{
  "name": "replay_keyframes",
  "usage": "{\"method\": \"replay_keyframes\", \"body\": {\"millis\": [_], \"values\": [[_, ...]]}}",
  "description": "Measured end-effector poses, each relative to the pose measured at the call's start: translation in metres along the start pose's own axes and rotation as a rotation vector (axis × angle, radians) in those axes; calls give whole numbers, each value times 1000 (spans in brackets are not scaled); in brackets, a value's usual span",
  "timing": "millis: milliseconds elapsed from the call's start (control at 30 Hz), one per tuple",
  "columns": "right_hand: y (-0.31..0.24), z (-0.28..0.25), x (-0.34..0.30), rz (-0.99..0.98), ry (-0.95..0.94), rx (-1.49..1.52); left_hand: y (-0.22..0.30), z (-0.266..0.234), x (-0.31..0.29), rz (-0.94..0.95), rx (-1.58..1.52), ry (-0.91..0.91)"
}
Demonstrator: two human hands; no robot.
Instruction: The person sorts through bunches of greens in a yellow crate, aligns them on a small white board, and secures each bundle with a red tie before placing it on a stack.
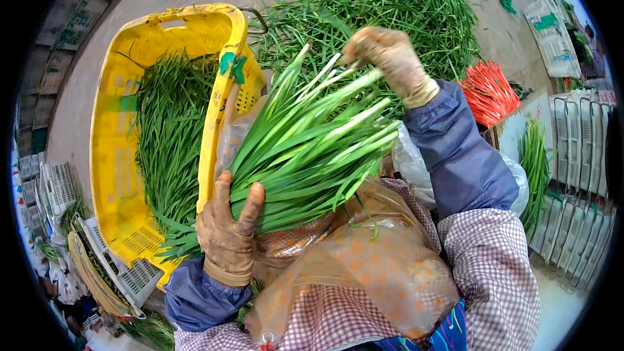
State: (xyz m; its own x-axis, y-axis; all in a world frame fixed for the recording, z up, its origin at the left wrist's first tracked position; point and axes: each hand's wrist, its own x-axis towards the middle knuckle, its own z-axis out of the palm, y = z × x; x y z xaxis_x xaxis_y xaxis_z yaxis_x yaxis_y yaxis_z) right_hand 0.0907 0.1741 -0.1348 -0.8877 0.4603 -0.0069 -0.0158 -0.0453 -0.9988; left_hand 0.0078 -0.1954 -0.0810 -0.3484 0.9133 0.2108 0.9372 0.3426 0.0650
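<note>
A loose bunch of garlic chives (318,149), long flat green leaves with pale stem ends, lies fanned out across my lap. My left hand (229,234), in a soiled tan glove, grips the leaf end, with thumb and a finger showing and the rest hidden under the leaves. At the pale stem ends my right hand (390,62), gloved too, is closed with bent fingers. Whatever its fingertips pinch is too small and blurred to make out. To the left stands a yellow plastic crate (221,117) holding many more chives (172,136) laid lengthwise.
A big heap of green chives (403,6) spreads on the floor ahead. Red ties (489,94) lie in a bundle at the right, near an upright bunch of chives (534,169). Pale plastic crates (575,156) line the right side. A translucent apron (364,266) covers my lap.
</note>
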Motion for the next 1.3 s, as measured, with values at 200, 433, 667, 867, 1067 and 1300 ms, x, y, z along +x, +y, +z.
{"method": "replay_keyframes", "body": {"millis": [200,433,667,867,1067,1300], "values": [[62,-111,-68,108,520,-615,8,3,15,-72,-219,71],[94,-15,-185,662,523,835,15,7,12,-154,-644,71],[102,66,-185,892,555,813,25,8,12,-230,-583,73],[126,77,-172,997,89,753,32,10,8,-244,-608,95],[106,79,-172,788,234,995,30,12,5,-264,-529,102],[82,74,-159,394,364,1059,37,6,10,-241,-496,96]]}}
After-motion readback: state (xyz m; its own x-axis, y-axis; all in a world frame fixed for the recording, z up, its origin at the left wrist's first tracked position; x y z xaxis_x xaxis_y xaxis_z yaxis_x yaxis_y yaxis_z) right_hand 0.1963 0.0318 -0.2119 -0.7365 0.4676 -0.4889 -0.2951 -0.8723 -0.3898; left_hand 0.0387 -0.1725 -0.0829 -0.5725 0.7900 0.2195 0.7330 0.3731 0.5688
